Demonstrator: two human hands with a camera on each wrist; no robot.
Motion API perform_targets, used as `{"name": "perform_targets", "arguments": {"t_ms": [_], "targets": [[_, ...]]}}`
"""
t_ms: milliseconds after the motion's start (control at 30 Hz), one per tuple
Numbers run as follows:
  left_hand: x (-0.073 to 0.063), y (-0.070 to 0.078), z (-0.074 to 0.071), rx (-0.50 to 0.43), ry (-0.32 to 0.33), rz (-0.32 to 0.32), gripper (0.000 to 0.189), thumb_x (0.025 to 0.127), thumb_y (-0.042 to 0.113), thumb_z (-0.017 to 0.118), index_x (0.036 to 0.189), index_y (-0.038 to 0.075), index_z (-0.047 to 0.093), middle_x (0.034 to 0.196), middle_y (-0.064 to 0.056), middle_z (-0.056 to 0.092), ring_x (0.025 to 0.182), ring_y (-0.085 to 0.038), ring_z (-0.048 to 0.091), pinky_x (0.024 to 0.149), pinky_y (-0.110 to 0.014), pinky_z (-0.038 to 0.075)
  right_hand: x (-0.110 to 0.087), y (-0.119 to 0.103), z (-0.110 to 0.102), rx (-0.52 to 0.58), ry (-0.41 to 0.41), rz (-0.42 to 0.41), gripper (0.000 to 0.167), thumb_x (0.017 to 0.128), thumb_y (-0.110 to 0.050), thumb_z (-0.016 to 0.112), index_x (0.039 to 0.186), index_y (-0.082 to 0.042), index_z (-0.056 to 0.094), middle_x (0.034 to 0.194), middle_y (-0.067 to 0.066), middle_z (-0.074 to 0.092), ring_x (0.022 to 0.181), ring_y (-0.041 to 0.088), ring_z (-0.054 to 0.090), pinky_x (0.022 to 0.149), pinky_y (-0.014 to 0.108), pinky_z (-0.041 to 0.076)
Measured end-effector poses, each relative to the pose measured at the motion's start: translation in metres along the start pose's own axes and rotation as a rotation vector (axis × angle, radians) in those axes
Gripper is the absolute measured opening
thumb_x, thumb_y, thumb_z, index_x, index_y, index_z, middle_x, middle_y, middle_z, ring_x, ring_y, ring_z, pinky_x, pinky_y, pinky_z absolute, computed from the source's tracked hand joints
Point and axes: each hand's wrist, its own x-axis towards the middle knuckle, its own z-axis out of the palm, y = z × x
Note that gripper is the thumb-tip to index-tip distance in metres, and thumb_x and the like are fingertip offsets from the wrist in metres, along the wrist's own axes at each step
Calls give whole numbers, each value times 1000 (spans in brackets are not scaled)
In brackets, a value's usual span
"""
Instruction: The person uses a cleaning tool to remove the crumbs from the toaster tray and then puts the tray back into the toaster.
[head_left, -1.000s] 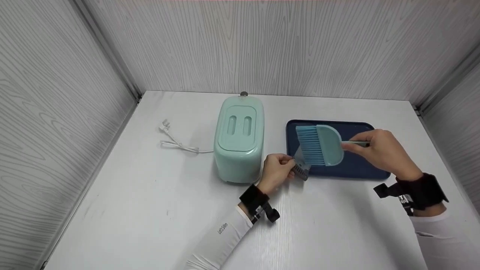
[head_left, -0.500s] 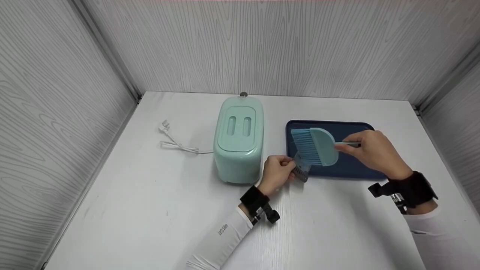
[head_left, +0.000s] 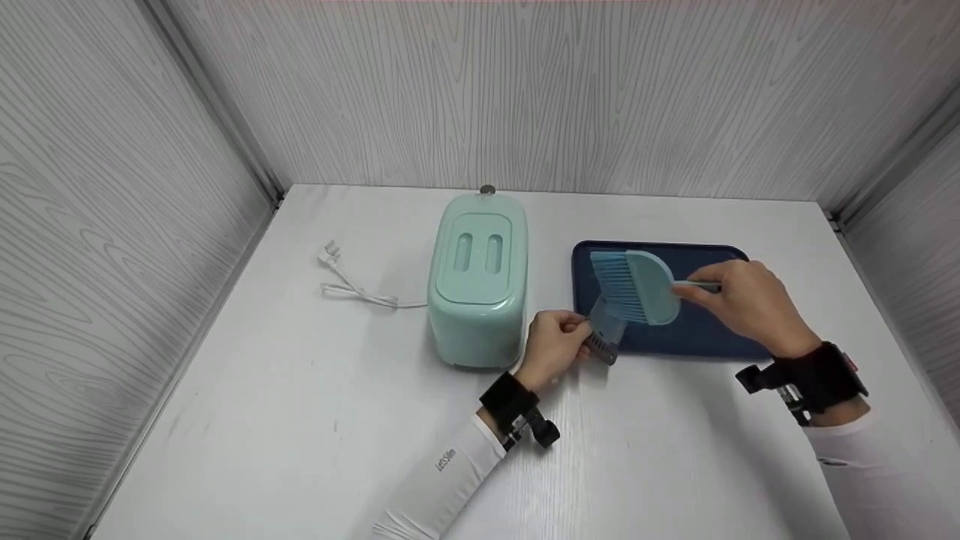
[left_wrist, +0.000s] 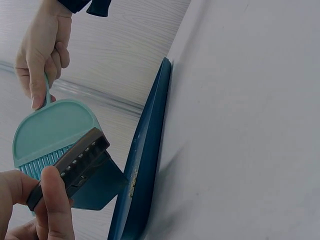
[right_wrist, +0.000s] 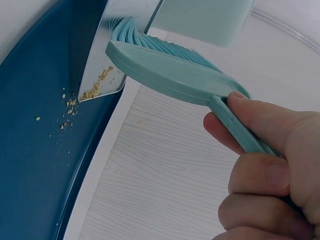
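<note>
My right hand (head_left: 750, 306) grips the thin handle of a mint-green hand brush (head_left: 654, 289). Its blue bristles, bent at the end, sweep against a crumb tray (right_wrist: 111, 50) with light crumbs (right_wrist: 92, 93) along its low edge. Between thumb and fingers, my left hand (head_left: 553, 346) pinches the crumb tray's dark slotted end (left_wrist: 82, 160). The crumb tray tilts down over a navy serving tray (head_left: 697, 339), where more crumbs (right_wrist: 70, 111) are scattered. From the head view, the bristles cover part of the crumb tray.
A mint-green toaster (head_left: 480, 330) with a lid on top stands left of my left hand, close to it. Its white cord and plug (head_left: 360, 292) lie on the white table (head_left: 300, 420) farther left. Grey wood-grain panels (head_left: 525, 97) enclose the back and sides.
My right hand and the brush have shifted left over the crumb tray; in the last half second the bristles have moved slightly up and right. My left hand has stayed nearly still.
</note>
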Motion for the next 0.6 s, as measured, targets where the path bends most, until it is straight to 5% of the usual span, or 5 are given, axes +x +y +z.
{"name": "perform_targets", "arguments": {"t_ms": [267,433,600], "targets": [[0,3,0,-9,2,-8,14,95,-1,64,101,-9,74,70,-1,65,52,-8,60,56,-36,64,4,9,3,-23,38,22,32,97,-29,74,107,1,80,99,22,77,75,32,71,66,46,58],[-1,4,0,-20,0,15,14,94,-1,65,101,-10,74,70,-1,65,51,-7,60,52,-29,61,7,11,5,-30,61,49,28,97,-27,75,103,0,80,88,18,77,55,17,52,50,26,38],[-1,3,0,-23,-2,23,14,94,-1,65,101,-10,73,70,-1,64,51,-6,60,51,-25,60,8,14,7,-30,63,62,26,96,-26,75,102,-1,81,83,15,75,51,13,41,45,24,29]]}}
